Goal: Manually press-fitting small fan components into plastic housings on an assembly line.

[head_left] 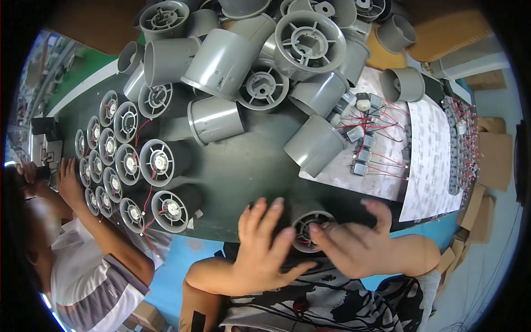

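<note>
A grey plastic fan housing point(313, 217), round with a spoked hub, stands at the table's near edge with its spoked mouth facing me. My right hand point(357, 243) reaches over it from the right, bent fingers bunched at the hub and one finger raised. Whatever those fingertips pinch is hidden. Just left of the housing is my left hand point(263, 249), fingers spread and nothing in them. Small motors point(360, 155) with red wires lie on a paper-covered board point(381, 187) beyond my right hand.
Grey housings point(221, 63) are heaped at the back. Rows of housings with white centres and red wires point(160, 161) stand at left, beside a co-worker's hand point(68, 180). More wired motors point(458, 149) line the far right, past a printed sheet point(428, 166).
</note>
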`<state>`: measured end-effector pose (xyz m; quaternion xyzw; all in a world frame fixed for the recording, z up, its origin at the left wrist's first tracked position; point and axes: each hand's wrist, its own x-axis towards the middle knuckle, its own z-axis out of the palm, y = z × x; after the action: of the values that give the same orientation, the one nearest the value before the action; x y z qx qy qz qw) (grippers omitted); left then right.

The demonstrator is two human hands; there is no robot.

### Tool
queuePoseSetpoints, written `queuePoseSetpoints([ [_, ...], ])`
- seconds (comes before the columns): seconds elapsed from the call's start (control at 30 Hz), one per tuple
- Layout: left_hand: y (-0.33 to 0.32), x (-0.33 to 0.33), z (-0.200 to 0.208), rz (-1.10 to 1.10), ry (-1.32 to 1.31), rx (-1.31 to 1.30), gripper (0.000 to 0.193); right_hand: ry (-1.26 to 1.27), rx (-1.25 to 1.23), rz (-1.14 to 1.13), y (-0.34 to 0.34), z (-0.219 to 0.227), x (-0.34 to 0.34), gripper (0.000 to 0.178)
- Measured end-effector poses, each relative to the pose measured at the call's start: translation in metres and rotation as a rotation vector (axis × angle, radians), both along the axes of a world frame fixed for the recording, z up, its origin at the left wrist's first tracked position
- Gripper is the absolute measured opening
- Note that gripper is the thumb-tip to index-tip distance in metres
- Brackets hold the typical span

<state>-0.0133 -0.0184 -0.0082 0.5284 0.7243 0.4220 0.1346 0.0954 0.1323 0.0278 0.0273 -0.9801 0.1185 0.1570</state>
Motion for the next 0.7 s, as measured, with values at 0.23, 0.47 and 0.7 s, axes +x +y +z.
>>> queuePoseSetpoints([
  [0.23, 0.011, 0.007, -0.010, -0.027, -0.028, -0.088, 0.091, 0.150, 0.329, 0.139, -0.009, 0.000, -0.011, 0.024],
  [0.47, 0.007, 0.004, -0.020, 0.006, -0.021, -0.074, 0.092, -0.192, 0.139, 0.354, -0.007, 0.018, -0.038, 0.025],
  [0.7, 0.004, -0.014, -0.008, 0.281, 0.239, -0.084, 0.080, 0.040, -0.306, -0.033, 0.033, -0.022, -0.011, 0.037],
])
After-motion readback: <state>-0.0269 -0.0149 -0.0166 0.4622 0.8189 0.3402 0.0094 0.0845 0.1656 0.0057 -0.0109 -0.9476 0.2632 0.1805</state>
